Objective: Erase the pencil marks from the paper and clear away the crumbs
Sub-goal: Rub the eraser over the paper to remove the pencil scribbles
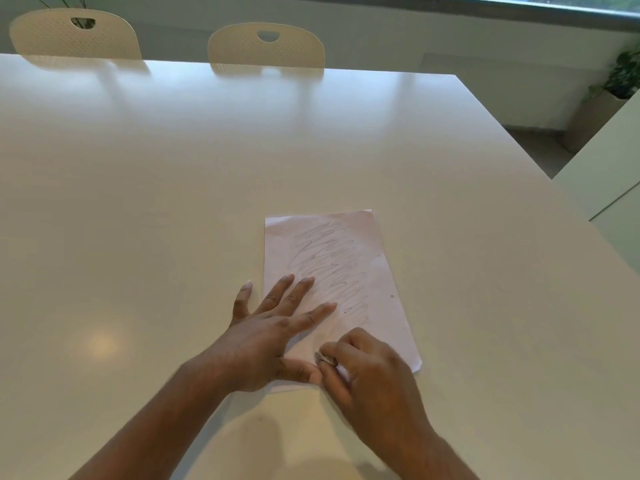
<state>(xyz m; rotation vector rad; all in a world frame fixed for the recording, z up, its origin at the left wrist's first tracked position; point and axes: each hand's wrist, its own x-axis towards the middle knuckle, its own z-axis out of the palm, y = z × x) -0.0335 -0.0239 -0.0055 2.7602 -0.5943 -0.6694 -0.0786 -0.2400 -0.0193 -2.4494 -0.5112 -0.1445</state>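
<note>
A white sheet of paper lies on the table, long side running away from me. Grey pencil scribbles zigzag over most of it. My left hand lies flat with fingers spread on the sheet's near left part, thumb off the paper's left edge. My right hand is closed around a small grey eraser, pressed to the paper near its near edge, right beside the left hand. No crumbs are visible.
The paper rests on a large white table. Two cream chairs stand at its far side. The table's right edge runs diagonally, with a potted plant and a white cabinet beyond it.
</note>
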